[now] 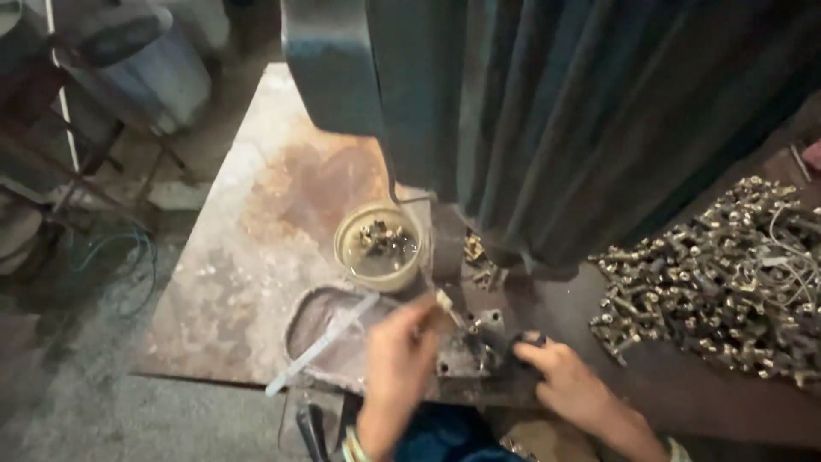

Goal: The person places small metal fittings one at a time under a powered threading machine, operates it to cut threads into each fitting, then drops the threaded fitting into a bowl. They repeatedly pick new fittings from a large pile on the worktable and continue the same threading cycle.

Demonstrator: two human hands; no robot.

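Head view: two hands busy at a small metal fixture under a big green press.

Left hand (400, 342) is closed around a thin stick-like tool (445, 301), tip held over the metal fixture block (469, 349) on the rusty worktop (248, 257). Right hand (560, 376) is clenched on a dark knob (528, 340) just beside the block. A round cup of small parts (379, 248) is set behind, and a heap of brass fittings (727, 282) is piled off right.
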